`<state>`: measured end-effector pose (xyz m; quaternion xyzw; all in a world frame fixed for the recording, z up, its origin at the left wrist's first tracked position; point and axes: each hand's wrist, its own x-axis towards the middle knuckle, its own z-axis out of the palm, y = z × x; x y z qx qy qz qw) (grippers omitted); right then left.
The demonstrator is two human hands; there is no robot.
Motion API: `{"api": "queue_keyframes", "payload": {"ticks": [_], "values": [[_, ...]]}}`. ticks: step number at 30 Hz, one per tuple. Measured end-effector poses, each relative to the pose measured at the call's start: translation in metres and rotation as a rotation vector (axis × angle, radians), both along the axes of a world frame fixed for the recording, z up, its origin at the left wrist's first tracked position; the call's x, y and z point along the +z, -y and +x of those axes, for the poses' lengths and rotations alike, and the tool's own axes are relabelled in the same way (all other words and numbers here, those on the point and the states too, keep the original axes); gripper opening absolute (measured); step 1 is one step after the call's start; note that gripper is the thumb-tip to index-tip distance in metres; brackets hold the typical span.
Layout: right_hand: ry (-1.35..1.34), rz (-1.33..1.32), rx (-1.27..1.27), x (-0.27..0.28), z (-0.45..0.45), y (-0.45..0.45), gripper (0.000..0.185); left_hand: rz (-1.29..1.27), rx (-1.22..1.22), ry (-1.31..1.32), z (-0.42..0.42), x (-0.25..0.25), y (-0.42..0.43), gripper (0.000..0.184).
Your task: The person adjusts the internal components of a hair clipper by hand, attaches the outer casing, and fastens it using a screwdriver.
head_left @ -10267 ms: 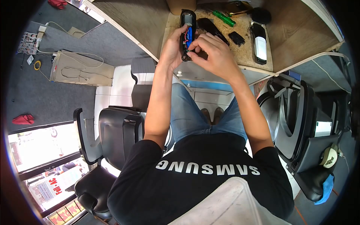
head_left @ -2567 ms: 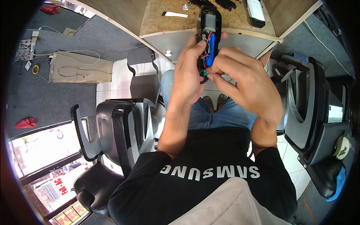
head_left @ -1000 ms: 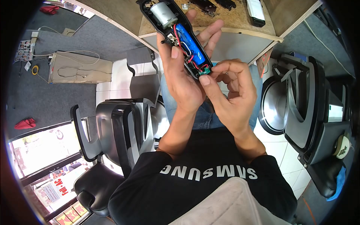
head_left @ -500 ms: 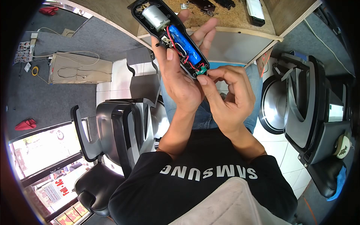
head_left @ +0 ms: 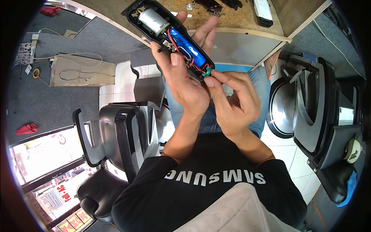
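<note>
My left hand (head_left: 184, 87) holds an opened hair clipper (head_left: 133, 17) from below, thumb along its near side and fingertips showing beyond the far side. Inside the black housing sit a silver motor (head_left: 154, 21), a blue battery (head_left: 188, 47) and red and white wires (head_left: 178, 49). At the lower end is a small green circuit board (head_left: 207, 72). The thumb and index finger of my right hand (head_left: 237, 100) pinch at this board, and its other fingers are curled in.
Dark clipper parts (head_left: 210, 5) and a white and black device (head_left: 263, 13) lie on the wooden bench (head_left: 239, 23) ahead. Black salon chairs (head_left: 116, 135) stand on both sides. A cardboard piece with cables (head_left: 83, 69) lies at the left.
The clipper has tilted slightly, its motor end shifting left and a little lower in view. My right fingers stay at the green board, with the hand moved slightly left.
</note>
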<state>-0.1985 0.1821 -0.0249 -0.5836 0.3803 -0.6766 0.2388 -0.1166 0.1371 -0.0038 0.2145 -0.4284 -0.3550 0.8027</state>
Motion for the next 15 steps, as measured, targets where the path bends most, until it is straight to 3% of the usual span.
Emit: {"api": "queue_keyframes", "payload": {"ticks": [15], "values": [[0.130, 0.043, 0.170, -0.004, -0.004, 0.011, 0.018, 0.036, -0.085, -0.063, 0.001, -0.002, -0.004, 0.053]]}}
